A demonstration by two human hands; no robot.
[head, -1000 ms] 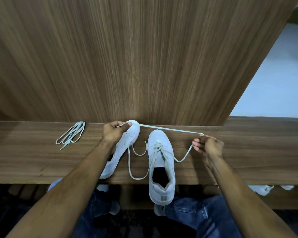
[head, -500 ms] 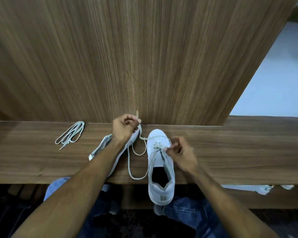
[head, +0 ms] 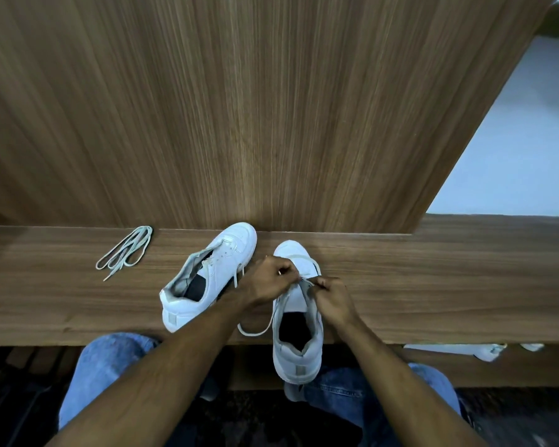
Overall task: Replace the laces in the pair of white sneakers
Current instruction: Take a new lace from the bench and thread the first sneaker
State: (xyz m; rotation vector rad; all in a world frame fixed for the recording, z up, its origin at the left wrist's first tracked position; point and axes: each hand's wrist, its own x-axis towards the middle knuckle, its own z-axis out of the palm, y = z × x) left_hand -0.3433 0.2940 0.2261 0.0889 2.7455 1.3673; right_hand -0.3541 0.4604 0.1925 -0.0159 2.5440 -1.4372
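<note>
Two white sneakers stand on a wooden ledge (head: 433, 285). The left sneaker (head: 212, 275) lies angled, toe towards the back panel, without a lace through its eyelets. The right sneaker (head: 299, 321) points straight away, its heel hanging over the ledge's front edge. My left hand (head: 268, 280) and my right hand (head: 331, 296) meet over its eyelets, each pinching the white lace (head: 255, 330). A slack loop of that lace droops to the left of the shoe. A bundled spare lace (head: 126, 251) rests on the ledge at the left.
A tall wooden panel (head: 239, 108) rises right behind the ledge. My knees in blue jeans (head: 107, 366) sit below the front edge. White items (head: 484, 350) lie under the ledge at the right. Pale floor (head: 513, 140) shows beyond the panel.
My hands, stretched apart with the lace taut a second ago, have come together over the right sneaker. The left hand left the left sneaker's toe, so that shoe now shows in full.
</note>
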